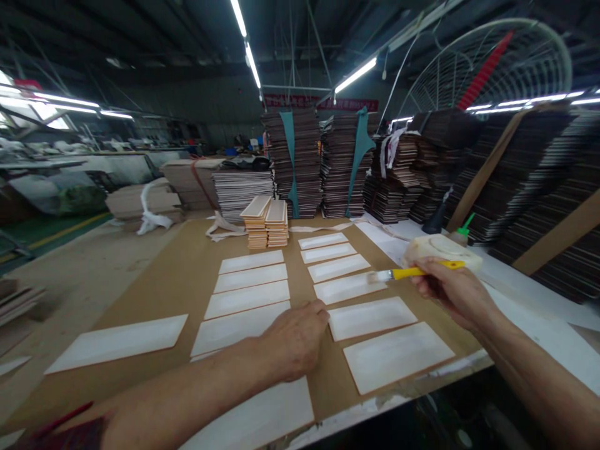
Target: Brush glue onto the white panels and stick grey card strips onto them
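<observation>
My right hand (452,290) holds a paintbrush (410,272) by its yellow handle. Its pale bristles are over the right end of a white rectangular panel (344,287) in the right-hand row. My left hand (297,337) is closed, palm down, between the two rows. Its fingertips come up to the left edge of another white panel (372,317); whether they grip it is hidden. Several more white panels with thin brown edges lie flat on the brown board (145,281). One panel (122,340) lies apart at the left, and my left forearm covers parts of others.
Two small stacks of panels (276,215) stand at the board's far edge. Behind them rise tall strapped stacks of dark sheets (297,165). A whitish block-like container (438,247) and a green-capped bottle (464,230) stand right. A large caged fan (492,69) is above.
</observation>
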The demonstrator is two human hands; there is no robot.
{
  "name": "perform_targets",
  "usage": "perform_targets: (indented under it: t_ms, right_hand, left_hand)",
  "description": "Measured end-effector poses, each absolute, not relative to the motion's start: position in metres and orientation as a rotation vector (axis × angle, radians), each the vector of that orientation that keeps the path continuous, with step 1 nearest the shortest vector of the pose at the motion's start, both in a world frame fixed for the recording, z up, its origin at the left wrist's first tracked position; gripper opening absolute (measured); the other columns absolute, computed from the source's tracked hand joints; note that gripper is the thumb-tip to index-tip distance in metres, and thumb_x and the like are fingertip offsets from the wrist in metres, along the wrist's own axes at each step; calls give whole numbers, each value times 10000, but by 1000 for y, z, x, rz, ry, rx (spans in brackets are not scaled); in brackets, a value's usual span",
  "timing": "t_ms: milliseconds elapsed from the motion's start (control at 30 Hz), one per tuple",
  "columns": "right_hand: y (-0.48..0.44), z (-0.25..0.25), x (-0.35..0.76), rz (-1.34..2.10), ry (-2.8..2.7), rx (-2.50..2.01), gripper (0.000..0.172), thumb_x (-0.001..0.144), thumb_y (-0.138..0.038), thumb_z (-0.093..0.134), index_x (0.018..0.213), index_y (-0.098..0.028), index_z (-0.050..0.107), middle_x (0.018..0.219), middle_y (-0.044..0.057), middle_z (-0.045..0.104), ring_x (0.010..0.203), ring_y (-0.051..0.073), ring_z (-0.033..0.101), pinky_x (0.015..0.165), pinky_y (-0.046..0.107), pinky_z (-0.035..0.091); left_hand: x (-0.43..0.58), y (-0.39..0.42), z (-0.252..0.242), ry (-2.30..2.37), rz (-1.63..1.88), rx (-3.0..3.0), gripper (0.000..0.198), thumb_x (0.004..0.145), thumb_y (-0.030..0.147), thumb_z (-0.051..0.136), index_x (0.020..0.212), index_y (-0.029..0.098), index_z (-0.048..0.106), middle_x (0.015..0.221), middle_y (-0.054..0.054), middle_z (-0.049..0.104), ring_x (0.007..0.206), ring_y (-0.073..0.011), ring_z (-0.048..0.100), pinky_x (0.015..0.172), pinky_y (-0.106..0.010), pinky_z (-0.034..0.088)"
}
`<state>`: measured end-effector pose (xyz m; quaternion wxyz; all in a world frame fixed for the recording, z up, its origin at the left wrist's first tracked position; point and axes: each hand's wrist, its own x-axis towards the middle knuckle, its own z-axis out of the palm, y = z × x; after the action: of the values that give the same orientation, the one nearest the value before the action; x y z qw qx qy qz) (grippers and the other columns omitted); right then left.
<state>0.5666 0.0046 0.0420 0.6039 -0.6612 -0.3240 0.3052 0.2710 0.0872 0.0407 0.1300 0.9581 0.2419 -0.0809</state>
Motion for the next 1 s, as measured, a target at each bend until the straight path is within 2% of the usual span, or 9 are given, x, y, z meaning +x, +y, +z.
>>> perform_targets:
  t_ms: [133,267,367,800,1000]
  right_hand:
    - [42,35,542,888,-780,-1491,173,811,-296,643,883,-140,658,675,51,663,504,104,572,431,156,448]
    - [64,28,519,1014,-833,-1496,119,928,-243,614,910,-129,639,683,4,648,499,91,568,428,157,437]
    - [72,23,508,1070,-871,-1515,139,979,-250,600,931,-127,639,689,-20,632,504,85,567,445,167,450]
    - [82,20,526,966,-991,-1767,276,1012,-339,609,839,-124,621,644,-51,573,451,61,494,422,165,412]
    - [78,25,558,903,-975,-1843,260,1012,-352,609,894,-121,632,684,-40,587,482,67,513,449,174,442]
  left_hand:
    - [274,109,32,744,-240,2815,469,753,16,553,1208,127,582,1249,-150,607,1194,-284,560,1054,-396,458]
    - [274,116,28,740,-254,2838,498,768,21,549,1253,132,567,1264,-149,602,1205,-281,547,1050,-393,453]
    - [275,114,27,724,-268,2857,511,766,25,558,1271,102,562,1228,-157,613,1179,-292,547,1028,-388,473]
    - [280,118,20,688,-319,2912,375,747,79,602,1121,96,629,1122,-143,641,1089,-299,572,1024,-388,457]
    - [280,114,28,737,-314,2877,403,723,47,599,1121,98,634,1138,-135,651,1091,-301,580,979,-381,492]
